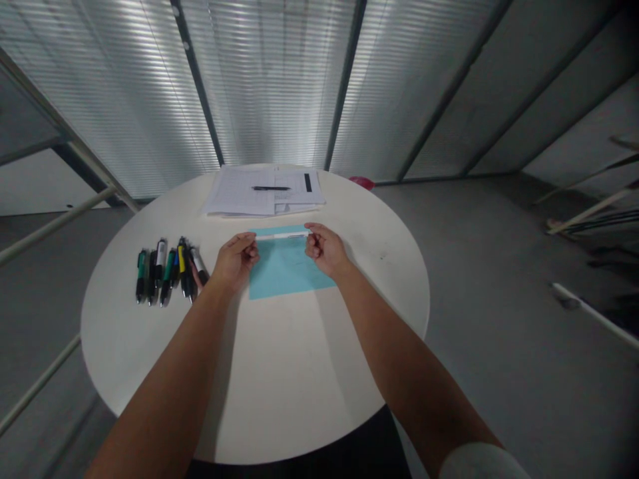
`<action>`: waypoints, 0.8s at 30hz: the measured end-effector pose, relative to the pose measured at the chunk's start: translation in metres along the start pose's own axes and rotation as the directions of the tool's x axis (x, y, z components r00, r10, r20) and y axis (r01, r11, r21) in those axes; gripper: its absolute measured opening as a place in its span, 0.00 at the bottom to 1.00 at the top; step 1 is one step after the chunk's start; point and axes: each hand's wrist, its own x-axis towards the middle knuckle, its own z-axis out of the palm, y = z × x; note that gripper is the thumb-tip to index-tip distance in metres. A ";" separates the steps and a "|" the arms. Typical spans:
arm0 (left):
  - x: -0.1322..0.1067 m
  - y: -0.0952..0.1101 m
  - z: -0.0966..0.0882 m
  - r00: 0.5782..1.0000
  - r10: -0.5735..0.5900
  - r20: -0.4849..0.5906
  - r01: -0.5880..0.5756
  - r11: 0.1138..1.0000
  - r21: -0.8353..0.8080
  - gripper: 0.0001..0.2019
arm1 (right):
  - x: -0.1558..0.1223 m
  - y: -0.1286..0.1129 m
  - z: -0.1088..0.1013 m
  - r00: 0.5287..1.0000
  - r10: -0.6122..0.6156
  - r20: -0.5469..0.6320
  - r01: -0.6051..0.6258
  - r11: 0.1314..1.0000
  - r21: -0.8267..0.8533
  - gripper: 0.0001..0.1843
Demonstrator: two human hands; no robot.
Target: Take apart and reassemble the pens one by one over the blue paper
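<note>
**Left hand (pixel 234 261) and right hand (pixel 325 250) pinch a white strip (pixel 282 235) on a light-blue sheet (pixel 289 269)**

Both arms reach in over the near rim of a round white table (pixel 279 372). The hands are nearly closed, fingers curled, each gripping one end of the strip, which lies along the sheet's far edge. The sheet's near edge sits well apart from the table's near rim. Just beside the left hand lies a row of click pens (pixel 167 273) with green, blue, yellow and white barrels. Farther off, near the far rim, a black pen (pixel 271 188) rests on a stack of printed papers (pixel 239 193), their print too small to read. A red object (pixel 361 182) shows just past the rim.
</note>
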 end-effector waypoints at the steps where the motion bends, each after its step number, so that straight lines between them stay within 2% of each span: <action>1: 0.000 0.000 0.000 1.000 0.000 -0.003 0.000 1.000 -0.004 0.09 | 0.000 0.000 0.000 1.000 -0.004 -0.001 0.004 1.000 -0.011 0.06; 9: 0.001 -0.001 0.000 1.000 0.005 -0.013 -0.005 1.000 -0.029 0.10 | 0.001 0.002 -0.003 1.000 -0.017 0.015 0.018 0.999 -0.044 0.09; 24: 0.001 -0.001 0.002 0.998 0.029 -0.047 -0.031 0.998 -0.049 0.11 | 0.000 0.004 -0.001 0.998 -0.051 0.023 0.053 0.994 -0.095 0.07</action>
